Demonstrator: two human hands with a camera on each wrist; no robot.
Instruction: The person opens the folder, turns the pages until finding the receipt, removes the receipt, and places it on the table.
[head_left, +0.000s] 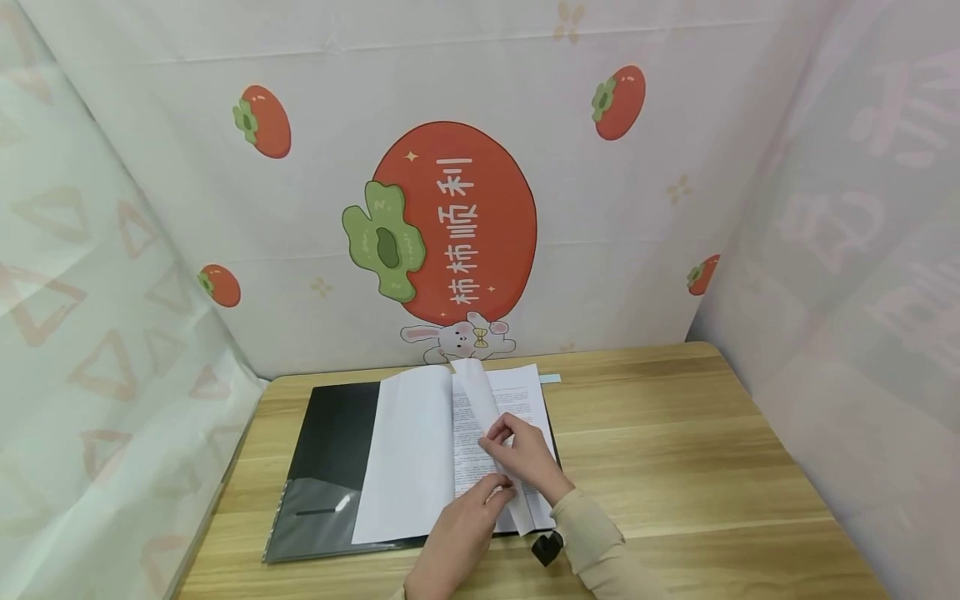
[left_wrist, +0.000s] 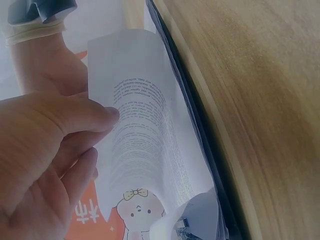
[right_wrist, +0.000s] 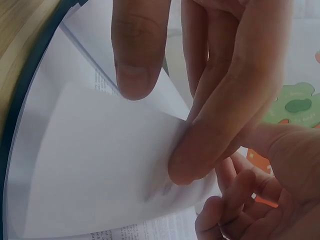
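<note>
A black folder [head_left: 343, 433] lies spread on the table, holding a stack of printed paper sheets [head_left: 468, 454]. One printed page [left_wrist: 140, 115] is lifted and curls over to the left. My left hand [head_left: 465, 525] pinches the near part of its loose edge between thumb and fingers. Higher along the same page, my right hand [head_left: 525, 454] touches the paper. Its thumb [right_wrist: 137, 75] and forefinger stand apart in the right wrist view, the fingertip lying against the page. A blank white page [head_left: 408, 458] is turned over to the left side.
The wooden table [head_left: 660, 450] extends to the right of the folder. A clear pocket [head_left: 311, 517] covers the folder's lower left corner. A light blue tab [head_left: 550, 378] sticks out at the upper right. Printed curtains [head_left: 315, 317] stand behind and at both sides.
</note>
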